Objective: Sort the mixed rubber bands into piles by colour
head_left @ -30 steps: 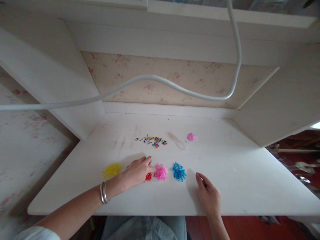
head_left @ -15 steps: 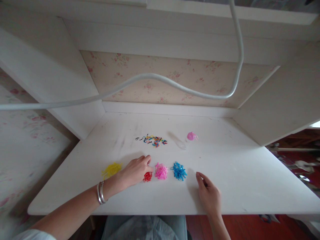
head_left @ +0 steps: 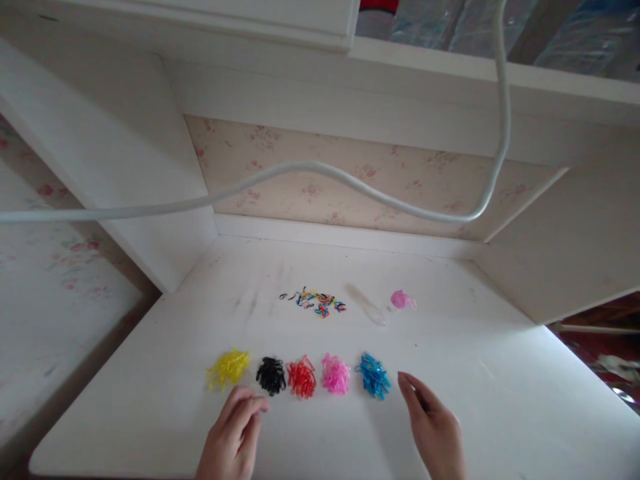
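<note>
Five small heaps of tiny elastic bands lie in a row on the white desk [head_left: 500, 393]: yellow [head_left: 228, 367], black [head_left: 271, 375], red [head_left: 301, 377], pink [head_left: 335, 374] and blue [head_left: 373, 375]. My left hand [head_left: 231, 436] rests near the front edge just below the black heap, fingers stretched out, holding nothing. My right hand [head_left: 433, 430] lies to the right of the blue heap, fingers extended, empty. Farther back sits a mixed-colour scatter of bands [head_left: 317, 301].
A clear small bottle [head_left: 367, 305] lies on its side beside a pink cap [head_left: 401, 299] behind the heaps. A white cable [head_left: 320, 172] hangs across the view. White side panels and a floral back wall enclose the desk.
My left hand has drawn back from the red and pink heaps toward the front edge, uncovering the black heap. The camera tilted up slightly. My right hand stayed put.
</note>
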